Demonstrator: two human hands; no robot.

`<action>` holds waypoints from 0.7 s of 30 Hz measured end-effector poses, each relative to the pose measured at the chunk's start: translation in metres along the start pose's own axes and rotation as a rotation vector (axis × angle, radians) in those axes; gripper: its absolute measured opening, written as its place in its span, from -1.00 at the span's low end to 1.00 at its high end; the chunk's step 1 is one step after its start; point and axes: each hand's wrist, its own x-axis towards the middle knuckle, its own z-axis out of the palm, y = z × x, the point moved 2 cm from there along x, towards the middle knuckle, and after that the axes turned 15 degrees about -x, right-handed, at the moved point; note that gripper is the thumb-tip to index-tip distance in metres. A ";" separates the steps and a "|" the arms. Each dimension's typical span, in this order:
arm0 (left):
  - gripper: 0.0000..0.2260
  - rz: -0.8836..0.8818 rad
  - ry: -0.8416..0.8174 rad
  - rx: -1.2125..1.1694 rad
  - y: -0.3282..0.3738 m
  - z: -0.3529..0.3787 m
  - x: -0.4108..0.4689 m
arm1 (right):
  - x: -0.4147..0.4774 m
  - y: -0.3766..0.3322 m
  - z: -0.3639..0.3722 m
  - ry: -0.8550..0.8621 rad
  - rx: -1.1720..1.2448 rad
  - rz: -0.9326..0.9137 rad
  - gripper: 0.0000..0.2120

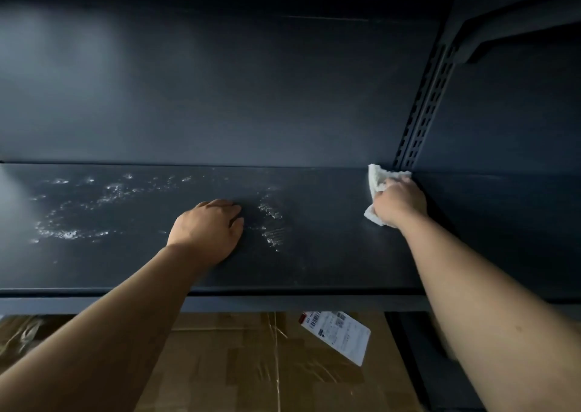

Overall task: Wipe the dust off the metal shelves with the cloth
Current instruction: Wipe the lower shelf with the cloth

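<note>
Right now you're wiping the far right corner of the shelf (330, 254), with most of the dust (72, 223) not yet reached

Your right hand (399, 204) grips the bunched white cloth (379, 180) and presses it to the shelf just beside the slotted upright (421, 110); your left hand (209, 231) rests palm down mid-shelf, fingers loosely bent, holding nothing. Pale smears lie on both sides of that hand, so the next move likely calls for dragging the cloth leftward across them in firm, overlapping strokes
</note>
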 end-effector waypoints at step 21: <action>-0.66 0.041 0.108 -0.009 -0.008 0.002 -0.003 | -0.029 -0.124 -0.033 0.028 0.579 -0.549 -0.53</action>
